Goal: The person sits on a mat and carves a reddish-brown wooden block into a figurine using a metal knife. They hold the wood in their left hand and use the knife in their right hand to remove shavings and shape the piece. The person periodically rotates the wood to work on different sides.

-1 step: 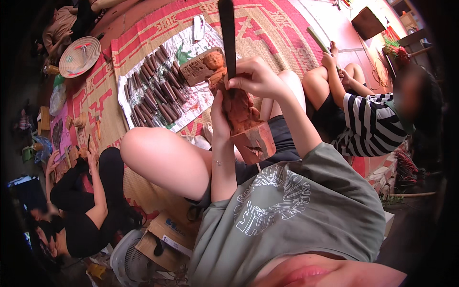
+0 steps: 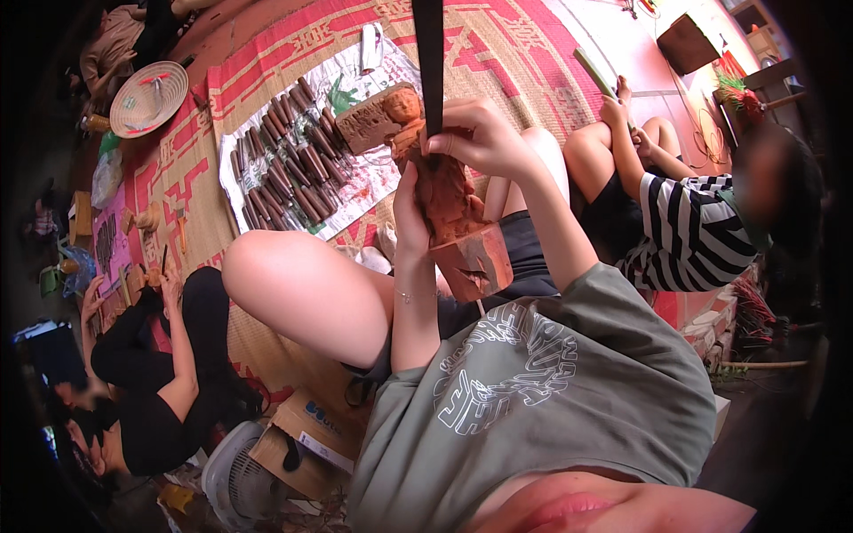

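Observation:
A reddish-brown carved wooden figurine (image 2: 449, 200) with a round head and a square block base leans in front of my chest. My left hand (image 2: 412, 213) wraps round its left side and holds it. In my right hand (image 2: 484, 138), pinched between thumb and fingers, is a long dark flat carving tool (image 2: 431, 62). The tool stands nearly upright against the figurine's upper part; its working end is hidden by the hand and the wood. Just beyond the figurine's head, a rough brown wooden block (image 2: 366, 124) lies on the white sheet.
Many brown-handled carving tools (image 2: 298, 160) lie in rows on a white sheet (image 2: 233, 191) over a red and tan woven mat (image 2: 524, 44). Seated people work at left and right. A cardboard box (image 2: 298, 462) and a white fan (image 2: 235, 484) stand near left; a round woven tray (image 2: 133, 107) lies far left.
The figurine's head and the upper end of the carving tool have shifted slightly to the right. Both hands keep their holds.

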A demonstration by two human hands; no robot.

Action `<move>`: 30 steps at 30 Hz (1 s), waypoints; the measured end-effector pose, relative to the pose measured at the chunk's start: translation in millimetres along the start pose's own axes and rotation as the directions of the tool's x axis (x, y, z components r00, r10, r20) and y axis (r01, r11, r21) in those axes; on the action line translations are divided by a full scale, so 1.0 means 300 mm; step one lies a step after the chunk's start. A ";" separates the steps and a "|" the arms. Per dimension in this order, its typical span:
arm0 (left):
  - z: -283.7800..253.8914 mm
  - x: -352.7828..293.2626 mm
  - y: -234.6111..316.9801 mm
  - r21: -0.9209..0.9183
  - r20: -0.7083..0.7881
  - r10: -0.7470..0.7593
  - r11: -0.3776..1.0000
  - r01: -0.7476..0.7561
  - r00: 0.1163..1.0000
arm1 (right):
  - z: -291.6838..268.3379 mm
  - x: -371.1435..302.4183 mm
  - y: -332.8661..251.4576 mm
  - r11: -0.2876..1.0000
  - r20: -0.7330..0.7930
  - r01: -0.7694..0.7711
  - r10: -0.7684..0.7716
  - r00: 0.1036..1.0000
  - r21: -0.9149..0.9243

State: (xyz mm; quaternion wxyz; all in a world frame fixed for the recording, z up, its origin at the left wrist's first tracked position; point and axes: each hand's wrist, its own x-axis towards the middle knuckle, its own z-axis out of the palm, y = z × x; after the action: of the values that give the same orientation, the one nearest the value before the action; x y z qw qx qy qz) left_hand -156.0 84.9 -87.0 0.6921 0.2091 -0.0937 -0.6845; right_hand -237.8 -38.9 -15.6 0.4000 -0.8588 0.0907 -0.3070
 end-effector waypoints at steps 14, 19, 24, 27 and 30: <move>-0.037 0.041 -0.019 0.105 -0.227 0.150 0.986 -0.129 0.962 | -0.007 -0.085 0.065 0.916 -0.334 -0.122 0.260 0.906 0.382; -0.182 0.141 -0.084 0.561 -0.423 0.611 0.757 -0.336 0.669 | 0.036 -0.226 0.224 0.833 -0.377 -0.248 0.462 0.803 0.494; -0.371 0.227 -0.176 0.719 -0.331 0.754 0.591 -0.366 0.567 | 0.089 -0.319 0.362 0.792 -0.350 -0.355 0.558 0.753 0.497; -0.463 0.266 -0.215 0.744 -0.282 0.748 0.566 -0.356 0.600 | 0.107 -0.352 0.430 0.803 -0.382 -0.422 0.579 0.720 0.422; -0.534 0.300 -0.209 0.764 -0.250 0.626 0.596 -0.246 0.738 | 0.129 -0.404 0.508 0.753 -0.352 -0.464 0.639 0.684 0.466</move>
State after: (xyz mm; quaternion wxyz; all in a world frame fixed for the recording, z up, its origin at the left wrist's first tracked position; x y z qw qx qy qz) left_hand -142.1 23.5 -270.8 0.7133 0.5868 -0.2094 -0.3210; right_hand -297.3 -67.1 -203.0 0.5797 -0.5992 0.3930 -0.3879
